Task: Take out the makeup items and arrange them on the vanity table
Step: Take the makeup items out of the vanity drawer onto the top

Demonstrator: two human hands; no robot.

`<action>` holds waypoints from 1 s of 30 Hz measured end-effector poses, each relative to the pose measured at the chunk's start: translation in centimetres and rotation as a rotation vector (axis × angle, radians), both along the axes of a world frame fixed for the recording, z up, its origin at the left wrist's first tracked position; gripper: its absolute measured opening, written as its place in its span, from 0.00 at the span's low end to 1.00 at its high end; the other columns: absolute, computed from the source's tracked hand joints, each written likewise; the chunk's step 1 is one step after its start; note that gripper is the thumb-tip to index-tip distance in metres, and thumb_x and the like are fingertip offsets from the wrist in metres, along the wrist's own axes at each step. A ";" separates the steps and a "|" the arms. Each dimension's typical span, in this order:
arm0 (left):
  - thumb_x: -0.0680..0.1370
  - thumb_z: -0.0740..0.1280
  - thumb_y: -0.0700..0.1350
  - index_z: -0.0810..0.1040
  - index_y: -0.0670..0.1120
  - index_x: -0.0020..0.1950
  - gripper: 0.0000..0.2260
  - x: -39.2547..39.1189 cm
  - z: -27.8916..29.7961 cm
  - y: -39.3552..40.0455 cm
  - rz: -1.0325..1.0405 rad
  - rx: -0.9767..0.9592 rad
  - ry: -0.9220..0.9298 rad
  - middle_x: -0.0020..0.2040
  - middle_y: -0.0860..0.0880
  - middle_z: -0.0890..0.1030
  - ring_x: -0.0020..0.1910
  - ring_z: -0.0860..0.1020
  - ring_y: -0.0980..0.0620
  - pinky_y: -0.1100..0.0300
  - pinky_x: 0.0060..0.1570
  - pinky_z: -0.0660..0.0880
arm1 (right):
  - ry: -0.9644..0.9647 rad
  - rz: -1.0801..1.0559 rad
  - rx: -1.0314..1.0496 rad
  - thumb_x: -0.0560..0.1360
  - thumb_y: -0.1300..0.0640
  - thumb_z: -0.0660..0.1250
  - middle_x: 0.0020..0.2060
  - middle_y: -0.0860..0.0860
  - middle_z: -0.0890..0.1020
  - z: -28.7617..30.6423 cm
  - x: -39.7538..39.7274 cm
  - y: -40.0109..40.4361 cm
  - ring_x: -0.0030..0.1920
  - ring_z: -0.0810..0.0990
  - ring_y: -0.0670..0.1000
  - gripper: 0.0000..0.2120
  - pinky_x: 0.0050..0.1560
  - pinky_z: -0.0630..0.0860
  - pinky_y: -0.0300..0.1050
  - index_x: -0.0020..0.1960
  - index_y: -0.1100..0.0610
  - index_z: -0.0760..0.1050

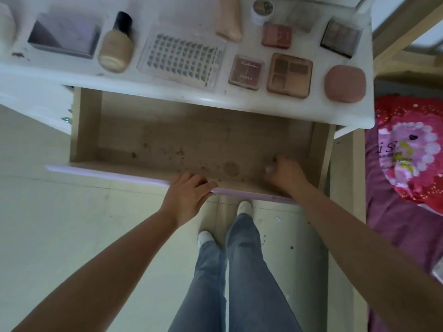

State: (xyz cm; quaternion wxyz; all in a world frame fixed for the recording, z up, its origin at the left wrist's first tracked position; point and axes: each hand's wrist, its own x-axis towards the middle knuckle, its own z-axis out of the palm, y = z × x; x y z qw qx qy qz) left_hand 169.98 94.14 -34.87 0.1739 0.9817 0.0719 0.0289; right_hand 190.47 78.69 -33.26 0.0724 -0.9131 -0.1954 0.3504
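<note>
- Drawer point(167, 130) pulled out under desk point(287, 109); floor bare apart from crumbs and stains, no makeup visible inside.
- Makeup already laid out on desk: bottle point(116, 44), lash tray point(182, 57), tube point(227, 17), jar point(262, 10), palettes point(290, 75), pink compact point(345, 83).
- Left hand point(185, 197) on drawer front point(107, 174), fingers curled over its top edge, gripping it.
- Right hand point(286, 174) inside drawer at front right corner, fingers curled in; blurred, cannot tell whether anything small is held.
- Judged step: final sweep of drawer, task near done.
- To do well: hold front steady with left, feel along right corner and back wall, lift anything found straight up clear of desk lip, set in free spot near compact without nudging the rows.
</note>
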 end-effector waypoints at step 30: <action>0.64 0.76 0.39 0.80 0.40 0.50 0.16 11.0 10.1 20.9 0.378 0.203 0.022 0.47 0.40 0.82 0.46 0.80 0.37 0.47 0.43 0.79 | -0.195 0.267 0.266 0.73 0.54 0.64 0.52 0.59 0.78 11.9 9.5 30.7 0.53 0.77 0.58 0.16 0.42 0.66 0.41 0.55 0.64 0.71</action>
